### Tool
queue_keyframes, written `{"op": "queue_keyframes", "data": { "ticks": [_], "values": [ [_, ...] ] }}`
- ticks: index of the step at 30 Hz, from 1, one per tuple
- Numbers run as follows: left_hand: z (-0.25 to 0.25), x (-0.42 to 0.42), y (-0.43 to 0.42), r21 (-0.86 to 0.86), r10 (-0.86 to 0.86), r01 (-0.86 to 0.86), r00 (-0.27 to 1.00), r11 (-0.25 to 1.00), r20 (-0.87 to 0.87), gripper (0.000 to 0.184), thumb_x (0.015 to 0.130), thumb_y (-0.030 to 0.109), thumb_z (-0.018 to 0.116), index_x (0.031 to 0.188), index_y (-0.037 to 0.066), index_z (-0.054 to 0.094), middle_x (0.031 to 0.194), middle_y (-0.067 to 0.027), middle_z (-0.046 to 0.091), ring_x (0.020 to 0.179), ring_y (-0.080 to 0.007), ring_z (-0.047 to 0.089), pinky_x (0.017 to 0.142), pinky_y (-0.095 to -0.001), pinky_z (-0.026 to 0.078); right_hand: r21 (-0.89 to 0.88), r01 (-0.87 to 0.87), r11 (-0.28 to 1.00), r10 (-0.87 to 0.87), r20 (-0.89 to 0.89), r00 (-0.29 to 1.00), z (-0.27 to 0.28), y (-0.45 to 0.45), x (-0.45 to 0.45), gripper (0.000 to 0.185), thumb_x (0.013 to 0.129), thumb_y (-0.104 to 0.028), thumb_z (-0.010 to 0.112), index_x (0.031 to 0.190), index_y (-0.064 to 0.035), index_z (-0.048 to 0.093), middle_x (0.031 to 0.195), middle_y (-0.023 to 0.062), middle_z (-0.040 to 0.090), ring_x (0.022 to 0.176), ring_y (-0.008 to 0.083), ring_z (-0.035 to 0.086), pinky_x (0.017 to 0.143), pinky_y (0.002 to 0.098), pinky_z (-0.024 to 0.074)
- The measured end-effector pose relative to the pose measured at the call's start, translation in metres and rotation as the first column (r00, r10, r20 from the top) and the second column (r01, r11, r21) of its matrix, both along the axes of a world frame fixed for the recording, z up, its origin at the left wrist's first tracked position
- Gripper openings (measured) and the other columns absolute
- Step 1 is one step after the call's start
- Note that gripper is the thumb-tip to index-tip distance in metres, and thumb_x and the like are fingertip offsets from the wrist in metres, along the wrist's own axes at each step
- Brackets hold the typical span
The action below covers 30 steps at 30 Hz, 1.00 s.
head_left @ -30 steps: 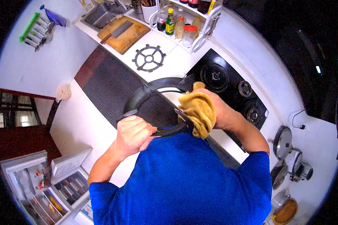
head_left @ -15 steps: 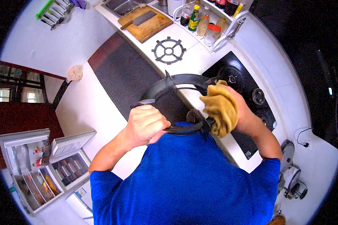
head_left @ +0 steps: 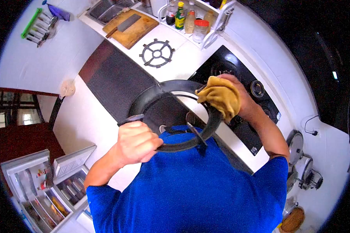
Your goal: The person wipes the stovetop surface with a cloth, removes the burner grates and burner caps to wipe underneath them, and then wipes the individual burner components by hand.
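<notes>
A black ring-shaped stand (head_left: 144, 95) with upright prongs is held up in front of my blue shirt. My left hand (head_left: 138, 143) is closed round its lower left side. At the ring's right side, my right hand (head_left: 237, 91) grips a crumpled yellow-brown cloth (head_left: 219, 97), which lies against the ring's upper right part. The cloth hides some of the right fingers. Through the ring the dark floor mat and the counter edge show.
A black gas hob (head_left: 243, 134) lies beyond my right hand. On the counter are a round burner grate (head_left: 157, 53), a cutting board (head_left: 138, 33) with a cleaver (head_left: 129, 23), and a rack (head_left: 212, 39) of bottles. An open fridge (head_left: 27, 163) is at lower left.
The cloth in my right hand has moved up along the ring's right side, uncovering the lower right rim and a prong. My left hand keeps its hold. The camera view has shifted.
</notes>
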<state>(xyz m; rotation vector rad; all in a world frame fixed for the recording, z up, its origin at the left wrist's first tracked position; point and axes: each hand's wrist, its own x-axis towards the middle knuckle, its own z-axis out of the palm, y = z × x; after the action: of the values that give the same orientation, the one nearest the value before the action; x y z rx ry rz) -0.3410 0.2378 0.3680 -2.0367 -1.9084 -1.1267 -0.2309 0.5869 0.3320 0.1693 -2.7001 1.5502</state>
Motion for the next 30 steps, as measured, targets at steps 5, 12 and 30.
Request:
{"op": "queue_keyframes", "data": {
  "ticks": [5, 12, 30],
  "values": [
    [-0.001, -0.027, 0.006, -0.109, -0.045, 0.058, 0.992, 0.992, 0.118, 0.011, 0.08, 0.01, 0.074, 0.082, 0.008, 0.063, 0.074, -0.0024, 0.067, 0.064, -0.0212, 0.064, 0.075, -0.0428, 0.052, 0.119, -0.048, 0.992, 0.059, -0.088, 0.994, 0.002, 0.0, 0.01, 0.053, 0.081, -0.02, 0.079, 0.13, -0.0074, 0.061, 0.133, 0.008, 0.059, 0.129, 0.025, 0.051, 0.114, 0.036, 0.0381],
    [0.017, -0.043, 0.016, -0.217, 0.162, -0.081, 0.907, 0.973, 0.39, 0.056, 0.084, 0.05, 0.075, 0.118, 0.006, 0.066, 0.119, -0.0148, 0.069, 0.114, -0.0318, 0.065, 0.106, -0.0521, 0.044, 0.075, -0.042, 0.996, 0.048, -0.088, 0.995, 0.016, -0.017, 0.014, 0.042, 0.079, -0.02, 0.077, 0.118, -0.0097, 0.065, 0.121, 0.0082, 0.062, 0.117, 0.0272, 0.054, 0.104, 0.0382, 0.0433],
    [-0.02, 0.012, 0.057, -0.276, 0.3, -0.311, 0.95, 0.909, -0.084, 0.021, 0.076, 0.017, 0.079, 0.076, 0.01, 0.059, 0.064, -0.0067, 0.056, 0.056, -0.0259, 0.059, 0.054, -0.0388, 0.045, -0.392, 0.225, 0.892, -0.338, -0.246, 0.909, 0.02, -0.017, 0.026, 0.043, 0.085, -0.017, 0.08, 0.123, -0.0059, 0.063, 0.123, 0.0101, 0.066, 0.116, 0.0216, 0.064, 0.102, 0.0388, 0.0502]
  ]
}}
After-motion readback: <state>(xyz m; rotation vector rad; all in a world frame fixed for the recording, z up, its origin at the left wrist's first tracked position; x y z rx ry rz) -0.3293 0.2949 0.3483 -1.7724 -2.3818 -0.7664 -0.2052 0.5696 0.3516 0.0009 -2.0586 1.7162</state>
